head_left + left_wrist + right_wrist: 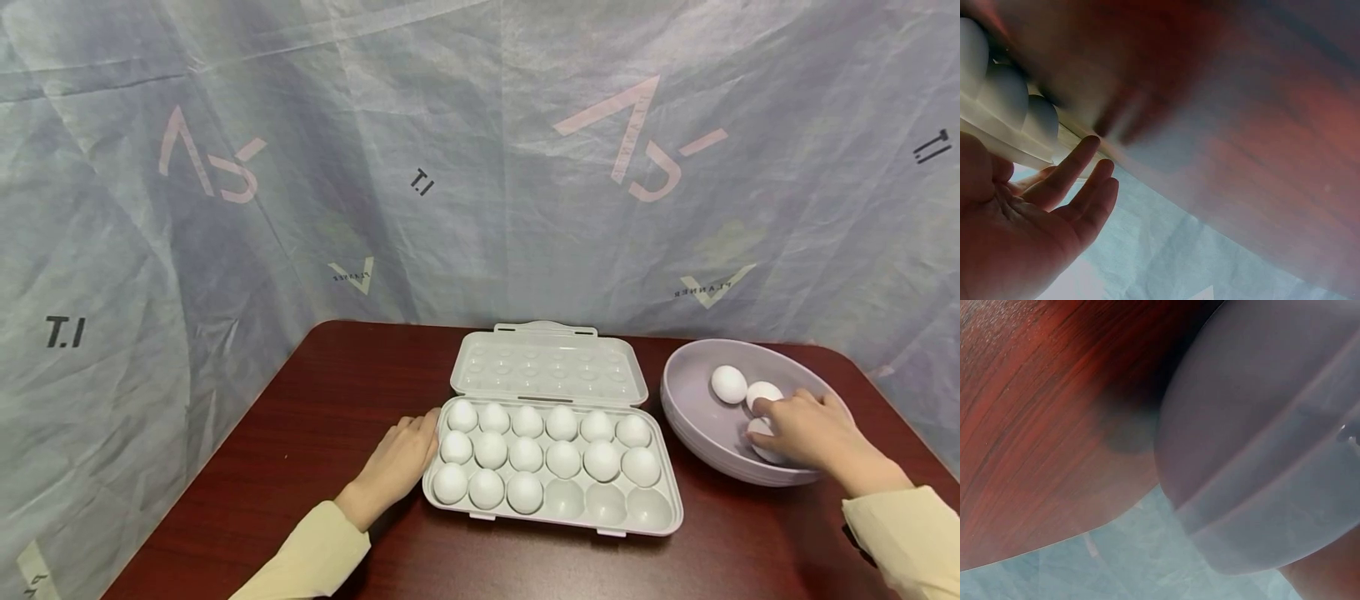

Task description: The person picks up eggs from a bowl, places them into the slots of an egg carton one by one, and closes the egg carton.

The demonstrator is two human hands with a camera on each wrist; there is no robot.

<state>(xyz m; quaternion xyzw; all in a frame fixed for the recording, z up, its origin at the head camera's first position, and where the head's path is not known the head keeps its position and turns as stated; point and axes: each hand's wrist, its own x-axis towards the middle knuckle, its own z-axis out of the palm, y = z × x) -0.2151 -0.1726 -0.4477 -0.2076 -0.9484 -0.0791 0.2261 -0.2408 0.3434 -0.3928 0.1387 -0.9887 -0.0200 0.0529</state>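
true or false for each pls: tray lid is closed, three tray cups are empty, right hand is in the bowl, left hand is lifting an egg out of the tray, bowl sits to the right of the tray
1. The egg tray has its lid closed. False: the lid is folded back, open.
2. Three cups in the tray are empty. True: the three at the near right hold no egg.
3. The right hand reaches into the bowl. True: it rests on the eggs in the bowl.
4. The left hand lifts an egg from the tray. False: it rests against the tray's left edge and holds nothing.
5. The bowl sits to the right of the tray. True.
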